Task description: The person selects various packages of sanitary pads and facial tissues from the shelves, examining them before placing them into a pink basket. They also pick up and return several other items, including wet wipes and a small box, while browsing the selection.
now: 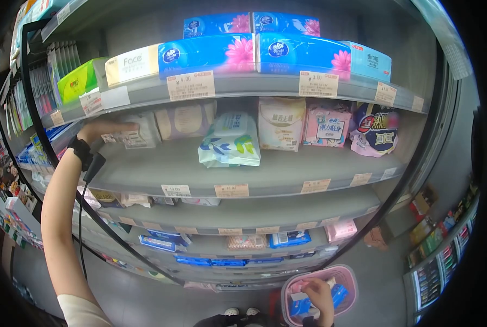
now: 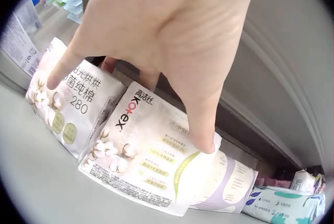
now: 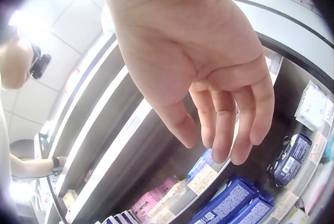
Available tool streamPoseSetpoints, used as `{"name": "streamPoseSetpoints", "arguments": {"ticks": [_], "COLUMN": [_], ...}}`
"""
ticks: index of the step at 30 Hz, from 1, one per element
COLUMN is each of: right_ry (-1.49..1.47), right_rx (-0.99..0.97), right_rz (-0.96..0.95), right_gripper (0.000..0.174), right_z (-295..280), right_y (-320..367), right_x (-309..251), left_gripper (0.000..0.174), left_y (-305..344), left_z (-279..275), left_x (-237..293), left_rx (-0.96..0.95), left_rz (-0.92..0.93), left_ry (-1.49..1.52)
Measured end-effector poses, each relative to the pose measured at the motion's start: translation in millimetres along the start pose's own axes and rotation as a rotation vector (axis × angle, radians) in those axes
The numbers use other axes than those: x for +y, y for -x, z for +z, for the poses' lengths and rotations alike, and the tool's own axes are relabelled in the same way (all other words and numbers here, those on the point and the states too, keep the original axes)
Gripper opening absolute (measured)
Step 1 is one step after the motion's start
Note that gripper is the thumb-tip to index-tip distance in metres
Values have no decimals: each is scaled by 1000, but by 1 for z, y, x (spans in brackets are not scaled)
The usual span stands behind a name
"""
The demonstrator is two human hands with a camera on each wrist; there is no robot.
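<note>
In the head view my left hand [image 1: 110, 128] reaches onto the middle shelf [image 1: 162, 166] at a white pack [image 1: 140, 133]. The left wrist view shows this hand [image 2: 130, 114] spread over a white Kotex pack [image 2: 138, 156] and a cotton-print pack [image 2: 78, 106]. Its thumb touches the Kotex pack's upper right edge, one finger lies against the other pack, and the remaining fingertips are hidden behind. My right hand [image 1: 318, 297] hangs over a pink basket [image 1: 352, 289]; in the right wrist view this hand [image 3: 209, 72] has loosely bent fingers with nothing between them.
A green-white wipes pack [image 1: 230, 139] and several other packs stand further right on that shelf. Blue tissue packs [image 1: 208, 54] line the shelf above. Dark frame posts [image 1: 382, 204] edge the shelves. Blue and pink packs lie inside the basket.
</note>
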State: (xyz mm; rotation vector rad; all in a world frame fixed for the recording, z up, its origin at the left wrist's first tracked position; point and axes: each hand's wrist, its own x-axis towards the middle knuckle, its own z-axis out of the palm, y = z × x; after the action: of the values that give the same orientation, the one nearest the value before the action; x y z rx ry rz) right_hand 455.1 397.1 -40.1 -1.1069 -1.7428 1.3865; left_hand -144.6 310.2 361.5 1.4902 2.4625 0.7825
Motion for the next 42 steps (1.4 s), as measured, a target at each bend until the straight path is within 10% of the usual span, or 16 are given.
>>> {"name": "streamPoseSetpoints", "arguments": {"ticks": [32, 42], "right_ry": [50, -4], "right_rx": [-73, -132], "right_rz": [64, 35], "right_gripper": [28, 27], "right_z": [-9, 4], "right_y": [6, -6], "right_x": [8, 10], "left_gripper": [102, 76], "left_y": [-8, 73], "left_z": [2, 27], "left_x": [-17, 15], "left_rx": [81, 489], "left_rz": [109, 182], "left_ry": [-249, -133]}}
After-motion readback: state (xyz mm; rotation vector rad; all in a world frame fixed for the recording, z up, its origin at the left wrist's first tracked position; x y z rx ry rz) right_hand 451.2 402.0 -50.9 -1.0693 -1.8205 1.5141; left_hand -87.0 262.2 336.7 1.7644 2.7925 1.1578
